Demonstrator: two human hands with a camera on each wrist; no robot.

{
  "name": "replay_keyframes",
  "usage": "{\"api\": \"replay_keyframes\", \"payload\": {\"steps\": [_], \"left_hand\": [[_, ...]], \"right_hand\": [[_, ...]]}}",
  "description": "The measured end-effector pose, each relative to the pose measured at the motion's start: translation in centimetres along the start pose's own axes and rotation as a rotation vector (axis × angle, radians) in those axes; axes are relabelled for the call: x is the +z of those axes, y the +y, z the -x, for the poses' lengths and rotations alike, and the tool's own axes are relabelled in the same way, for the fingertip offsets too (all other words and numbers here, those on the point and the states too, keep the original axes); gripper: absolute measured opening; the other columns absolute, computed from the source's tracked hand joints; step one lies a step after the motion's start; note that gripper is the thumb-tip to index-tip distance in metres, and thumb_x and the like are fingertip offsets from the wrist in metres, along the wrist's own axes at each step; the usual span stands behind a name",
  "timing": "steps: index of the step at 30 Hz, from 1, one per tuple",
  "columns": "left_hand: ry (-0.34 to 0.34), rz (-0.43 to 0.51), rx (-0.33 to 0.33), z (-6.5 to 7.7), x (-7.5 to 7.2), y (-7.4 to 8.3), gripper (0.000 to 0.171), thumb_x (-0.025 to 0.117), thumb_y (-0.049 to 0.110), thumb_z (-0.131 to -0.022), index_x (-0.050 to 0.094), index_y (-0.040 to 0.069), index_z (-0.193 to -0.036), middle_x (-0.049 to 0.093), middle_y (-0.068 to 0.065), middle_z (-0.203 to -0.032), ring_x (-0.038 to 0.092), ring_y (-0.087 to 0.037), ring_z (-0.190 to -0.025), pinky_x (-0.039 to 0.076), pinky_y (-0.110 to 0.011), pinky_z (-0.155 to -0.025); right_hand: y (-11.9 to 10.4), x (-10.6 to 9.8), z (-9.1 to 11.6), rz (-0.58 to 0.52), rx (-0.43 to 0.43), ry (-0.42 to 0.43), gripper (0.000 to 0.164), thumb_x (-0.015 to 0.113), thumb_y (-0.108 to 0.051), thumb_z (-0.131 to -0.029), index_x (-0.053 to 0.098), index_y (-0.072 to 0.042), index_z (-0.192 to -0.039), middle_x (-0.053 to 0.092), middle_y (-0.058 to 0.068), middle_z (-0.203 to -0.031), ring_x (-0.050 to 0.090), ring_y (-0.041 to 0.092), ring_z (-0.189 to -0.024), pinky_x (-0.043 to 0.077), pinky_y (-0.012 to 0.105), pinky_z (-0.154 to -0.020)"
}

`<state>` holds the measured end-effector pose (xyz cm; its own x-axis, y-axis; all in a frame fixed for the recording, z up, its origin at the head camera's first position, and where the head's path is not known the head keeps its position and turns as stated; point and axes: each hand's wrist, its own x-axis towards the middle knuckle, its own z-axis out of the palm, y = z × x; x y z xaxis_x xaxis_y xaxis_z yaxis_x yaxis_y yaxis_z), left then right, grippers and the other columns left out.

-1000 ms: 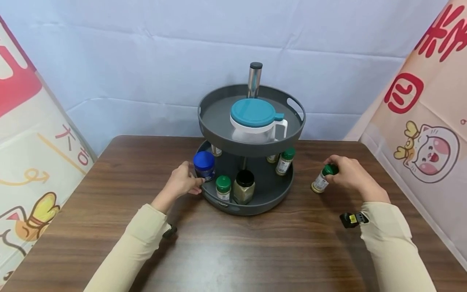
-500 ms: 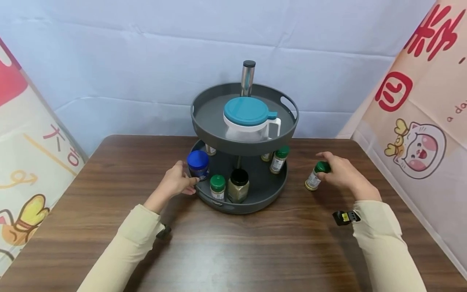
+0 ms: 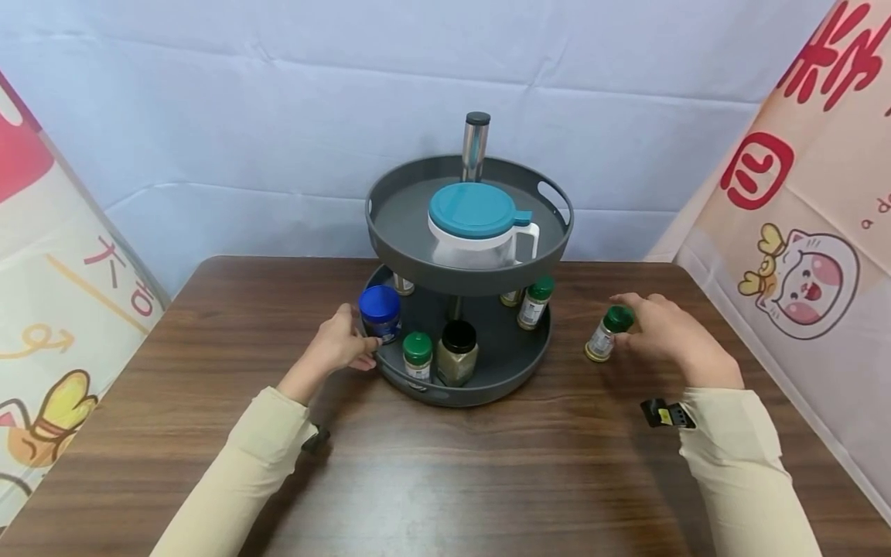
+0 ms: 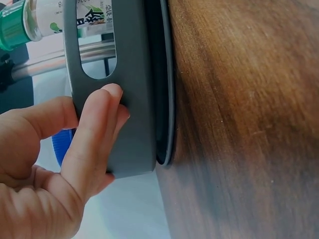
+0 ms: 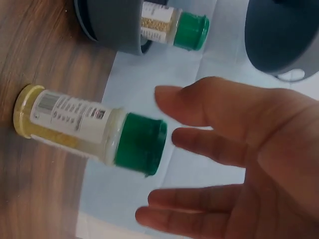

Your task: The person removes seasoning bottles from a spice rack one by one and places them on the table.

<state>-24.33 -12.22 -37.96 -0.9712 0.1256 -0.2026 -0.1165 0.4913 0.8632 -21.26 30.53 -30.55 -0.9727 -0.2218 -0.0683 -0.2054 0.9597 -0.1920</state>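
A two-tier grey turntable stands on the table, and my left hand (image 3: 332,344) pinches the left rim of its lower tray (image 3: 459,396). In the left wrist view the thumb lies over the rim and the fingers (image 4: 92,122) press the outside wall, below a handle slot. A blue-lidded jar (image 3: 380,304) stands just inside that rim. To the right of the turntable, a spice jar (image 3: 600,343) with a green cap and yellow powder stands upright on the table. Beside its cap is my right hand (image 5: 239,149), fingers spread and apart from it in the right wrist view.
The lower tray also carries a green-capped jar (image 3: 418,350), a black-capped jar (image 3: 457,356) and another green-capped jar (image 3: 534,304) at its right. A white jug with a teal lid (image 3: 472,210) sits on the upper tray (image 3: 400,193). A steel post (image 3: 475,147) rises at the back.
My right hand has let go of the spice jar's green cap and drawn slightly back to the right. The left hand keeps its place on the rim. The head view has shifted a little.
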Motion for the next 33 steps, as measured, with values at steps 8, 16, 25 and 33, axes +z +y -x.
{"api": "replay_keyframes", "payload": {"steps": [8, 16, 25, 33], "left_hand": [[0.0, 0.005, -0.004, -0.2, 0.0, 0.1, 0.065, 0.063, 0.002, -0.081, 0.023, -0.006, -0.131, 0.055, -0.023, -0.084, 0.062, -0.024, -0.057, 0.056, -0.038, -0.056], [0.0, 0.003, -0.003, -0.2, 0.0, 0.1, 0.065, 0.063, 0.001, -0.081, 0.022, -0.005, -0.131, 0.055, -0.023, -0.082, 0.062, -0.024, -0.056, 0.055, -0.038, -0.055], [-0.006, 0.021, 0.002, -0.2, 0.0, 0.0, 0.065, 0.063, 0.0, -0.081, 0.022, -0.005, -0.131, 0.056, -0.023, -0.079, 0.062, -0.025, -0.056, 0.055, -0.039, -0.055], [-0.006, 0.02, 0.003, -0.1, 0.0, 0.1, 0.066, 0.063, 0.001, -0.081, 0.021, -0.006, -0.132, 0.056, -0.023, -0.08, 0.062, -0.024, -0.056, 0.055, -0.039, -0.055]], "right_hand": [[-3.0, -0.3, 0.6, 0.07, 0.027, 0.023, 0.061, 0.064, -0.023, -0.08, 0.041, 0.003, -0.13, 0.045, 0.031, -0.107, 0.049, 0.043, -0.091, 0.046, 0.057, -0.068], [-5.3, -0.5, 0.4, 0.06, -0.063, -0.003, 0.06, 0.067, -0.021, -0.078, 0.044, 0.003, -0.129, 0.049, 0.027, -0.107, 0.053, 0.028, -0.078, 0.047, 0.051, -0.071], [-6.5, 0.4, -0.1, 0.021, -0.131, -0.069, 0.062, 0.068, -0.023, -0.079, 0.044, 0.006, -0.128, 0.048, 0.031, -0.119, 0.05, 0.04, -0.101, 0.044, 0.055, -0.082], [-7.9, 1.6, -0.6, -0.033, -0.242, -0.055, 0.057, 0.068, -0.024, -0.08, 0.048, -0.001, -0.128, 0.05, 0.026, -0.12, 0.05, 0.037, -0.103, 0.047, 0.053, -0.081]]}}
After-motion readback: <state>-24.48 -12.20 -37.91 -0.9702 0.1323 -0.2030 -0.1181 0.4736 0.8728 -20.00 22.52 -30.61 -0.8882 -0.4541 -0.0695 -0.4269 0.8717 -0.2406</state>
